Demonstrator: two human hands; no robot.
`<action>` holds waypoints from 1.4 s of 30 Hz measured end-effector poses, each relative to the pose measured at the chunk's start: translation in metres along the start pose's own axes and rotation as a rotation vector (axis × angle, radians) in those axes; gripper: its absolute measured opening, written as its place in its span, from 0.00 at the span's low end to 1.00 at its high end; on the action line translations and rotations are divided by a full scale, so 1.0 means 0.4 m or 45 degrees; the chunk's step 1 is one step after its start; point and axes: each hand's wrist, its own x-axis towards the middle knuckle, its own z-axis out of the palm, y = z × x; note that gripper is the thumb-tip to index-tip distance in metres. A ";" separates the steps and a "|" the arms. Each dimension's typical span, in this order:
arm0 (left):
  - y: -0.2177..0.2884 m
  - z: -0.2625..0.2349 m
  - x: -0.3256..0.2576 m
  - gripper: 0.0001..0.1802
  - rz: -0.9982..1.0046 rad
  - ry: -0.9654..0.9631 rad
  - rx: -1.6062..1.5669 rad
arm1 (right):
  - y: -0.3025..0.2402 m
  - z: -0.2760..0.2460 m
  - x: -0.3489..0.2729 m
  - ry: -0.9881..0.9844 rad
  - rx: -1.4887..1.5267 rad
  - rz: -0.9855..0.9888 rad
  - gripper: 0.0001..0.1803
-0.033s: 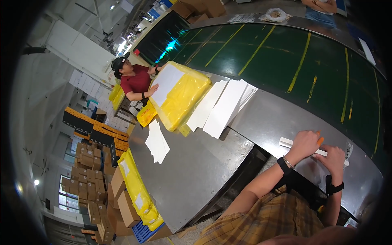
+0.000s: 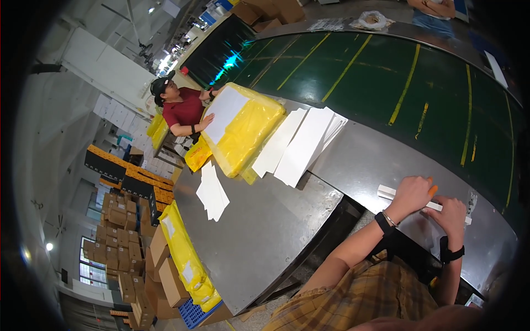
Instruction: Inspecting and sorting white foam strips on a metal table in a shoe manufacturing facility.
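Observation:
A long, narrow white piece, looking like folded card (image 2: 387, 192), lies low over the metal table at the right. My left hand (image 2: 413, 194) is closed over its middle, with an orange cover on a fingertip. Close by on the right, my right hand (image 2: 450, 214) has its fingers bent around the same piece near its right end. The palms and most fingertips are hidden. Beside the right hand, a small white bit (image 2: 468, 220) shows on the table.
Flat white sheets (image 2: 306, 146) lie beside a large yellow plastic-wrapped package (image 2: 248, 124). A co-worker (image 2: 185, 107) rests hands on it. More white sheets (image 2: 212, 193) lie on the metal table (image 2: 248, 237). Beyond runs a green conveyor belt (image 2: 370, 77). Cartons (image 2: 118, 231) are stacked at left.

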 end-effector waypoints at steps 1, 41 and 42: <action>-0.002 0.001 0.001 0.16 0.009 -0.001 -0.006 | -0.001 0.002 -0.002 0.015 -0.005 -0.003 0.26; -0.017 0.005 0.013 0.16 0.027 -0.052 0.025 | -0.001 0.007 -0.006 -0.006 -0.069 -0.006 0.29; -0.018 0.005 0.018 0.16 0.034 -0.040 0.024 | 0.000 0.008 -0.002 -0.003 -0.066 -0.002 0.29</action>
